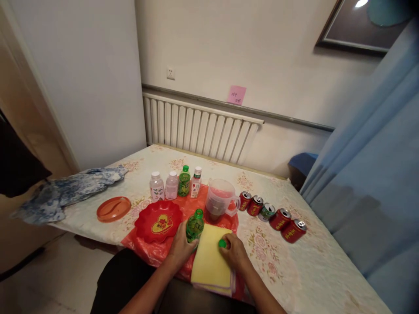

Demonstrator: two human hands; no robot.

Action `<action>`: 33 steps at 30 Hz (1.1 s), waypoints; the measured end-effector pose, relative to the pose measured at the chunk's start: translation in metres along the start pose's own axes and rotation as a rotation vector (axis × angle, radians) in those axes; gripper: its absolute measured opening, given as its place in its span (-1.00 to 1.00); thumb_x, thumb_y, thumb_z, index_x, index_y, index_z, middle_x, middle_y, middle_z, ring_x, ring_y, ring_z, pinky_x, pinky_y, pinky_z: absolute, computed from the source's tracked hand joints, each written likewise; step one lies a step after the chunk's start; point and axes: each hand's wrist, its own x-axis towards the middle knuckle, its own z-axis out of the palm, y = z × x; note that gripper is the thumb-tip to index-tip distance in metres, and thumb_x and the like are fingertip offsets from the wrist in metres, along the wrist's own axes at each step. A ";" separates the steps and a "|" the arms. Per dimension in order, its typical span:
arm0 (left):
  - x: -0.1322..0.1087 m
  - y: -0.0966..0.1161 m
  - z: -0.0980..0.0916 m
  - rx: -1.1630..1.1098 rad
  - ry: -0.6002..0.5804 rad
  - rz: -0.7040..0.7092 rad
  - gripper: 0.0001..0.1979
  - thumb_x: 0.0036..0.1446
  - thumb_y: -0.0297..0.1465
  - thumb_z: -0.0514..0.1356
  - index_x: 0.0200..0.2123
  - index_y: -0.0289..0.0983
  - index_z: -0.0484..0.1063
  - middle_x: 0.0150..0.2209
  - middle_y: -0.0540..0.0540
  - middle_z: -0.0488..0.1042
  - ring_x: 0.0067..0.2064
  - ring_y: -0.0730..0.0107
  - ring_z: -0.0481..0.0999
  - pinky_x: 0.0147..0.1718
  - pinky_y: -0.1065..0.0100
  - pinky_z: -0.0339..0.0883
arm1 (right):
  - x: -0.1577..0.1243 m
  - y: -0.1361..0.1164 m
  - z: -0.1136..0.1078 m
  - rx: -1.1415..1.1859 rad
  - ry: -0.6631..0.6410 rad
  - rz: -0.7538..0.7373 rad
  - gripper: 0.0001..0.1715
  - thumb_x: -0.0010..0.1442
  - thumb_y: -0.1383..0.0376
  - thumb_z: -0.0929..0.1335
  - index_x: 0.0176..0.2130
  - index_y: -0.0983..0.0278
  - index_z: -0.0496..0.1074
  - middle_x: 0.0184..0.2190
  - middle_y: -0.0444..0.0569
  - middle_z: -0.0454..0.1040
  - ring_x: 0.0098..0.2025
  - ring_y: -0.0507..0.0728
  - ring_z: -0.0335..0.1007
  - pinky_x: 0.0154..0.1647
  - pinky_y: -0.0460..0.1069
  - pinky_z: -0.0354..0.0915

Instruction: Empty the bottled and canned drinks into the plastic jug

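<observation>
Left hand is wrapping its fingers around an uncapped green bottle, curled in close against its side. The bottle is sitting just beside the left edge of a folded yellow cloth, over a red plastic sheet; cannot tell whether its base is touching down. Right hand is pinching a small green cap with fingers nearly closed, above the cloth, apart from the bottle. A red scalloped plate is lying left of the bottle. A clear jug is standing beyond the cloth. Five cans are lining the worktop rightward.
</observation>
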 end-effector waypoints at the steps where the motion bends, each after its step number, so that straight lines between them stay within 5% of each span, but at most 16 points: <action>1: 0.000 -0.001 0.001 0.006 -0.001 0.005 -0.36 -0.13 -0.49 0.23 0.10 -0.34 0.24 0.03 -0.22 0.38 0.09 0.12 0.40 0.13 0.09 0.27 | 0.006 -0.006 -0.006 0.013 0.003 -0.014 -0.87 -0.10 0.45 0.32 -0.45 0.25 0.37 -0.49 -0.13 0.36 -0.41 0.09 0.30 -0.35 -0.07 0.20; 8: 0.000 -0.003 0.007 0.043 -0.024 0.075 -0.36 -0.13 -0.51 0.22 0.11 -0.31 0.25 0.03 -0.20 0.39 0.10 0.11 0.38 0.13 0.07 0.24 | 0.045 -0.069 -0.059 0.078 0.032 -0.247 -0.75 -0.04 0.47 0.31 -0.29 0.26 0.39 -0.39 -0.11 0.39 -0.34 0.09 0.30 -0.29 -0.06 0.19; 14: -0.001 -0.002 0.012 0.052 -0.015 0.098 -0.33 -0.15 -0.51 0.23 0.12 -0.30 0.25 0.07 -0.21 0.38 0.14 0.08 0.34 0.18 0.06 0.19 | 0.060 -0.104 -0.081 -0.060 -0.037 -0.379 -0.77 0.04 0.52 0.32 -0.28 0.25 0.37 -0.30 -0.09 0.36 -0.26 0.10 0.30 -0.24 -0.04 0.15; 33: -0.004 0.006 0.007 -0.009 -0.049 0.138 -0.38 -0.14 -0.53 0.24 0.08 -0.21 0.30 -0.01 -0.13 0.41 0.06 0.14 0.40 0.08 0.11 0.28 | 0.072 -0.122 -0.084 0.070 -0.209 -0.449 -0.75 0.04 0.50 0.39 -0.26 0.23 0.47 -0.39 -0.15 0.45 -0.33 0.06 0.33 -0.32 -0.10 0.17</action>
